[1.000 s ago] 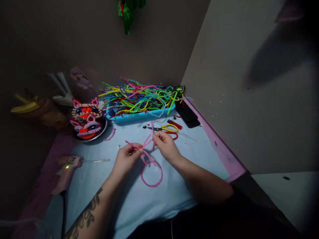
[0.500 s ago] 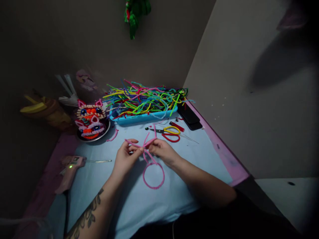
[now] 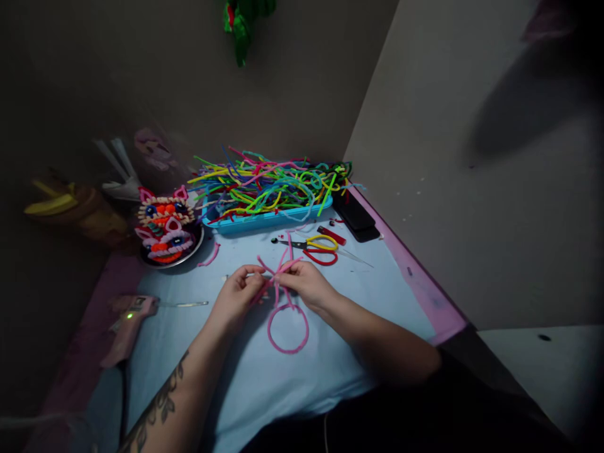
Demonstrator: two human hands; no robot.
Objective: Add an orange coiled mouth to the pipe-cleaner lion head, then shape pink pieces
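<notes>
Between my hands, several pink pipe cleaners [image 3: 285, 296] cross at one point, their ends fanning out. A round loop [image 3: 268, 333] of the same pink hangs from the crossing toward me. My left hand [image 3: 241, 290] is closed, thumb and fingers pinching a pink stem just left of the crossing. With thumb and forefinger, my right hand [image 3: 306, 284] pinches the pipe cleaners right at the crossing. Beyond the right hand lie scissors [image 3: 323, 257] with one yellow and one red handle.
A blue tray [image 3: 264, 223] heaped with colourful pipe cleaners stands at the back. Left are a metal bowl [image 3: 194, 250] with fuzzy animal faces [image 3: 167, 220] and a pink glue gun [image 3: 123, 327], its light green. A red lighter [image 3: 331, 235] and black phone [image 3: 357, 220] lie right.
My left hand has shifted its grip to a stem slanting down-left from the crossing. The right hand's fingers have closed in on the crossing. The whole view has shifted slightly.
</notes>
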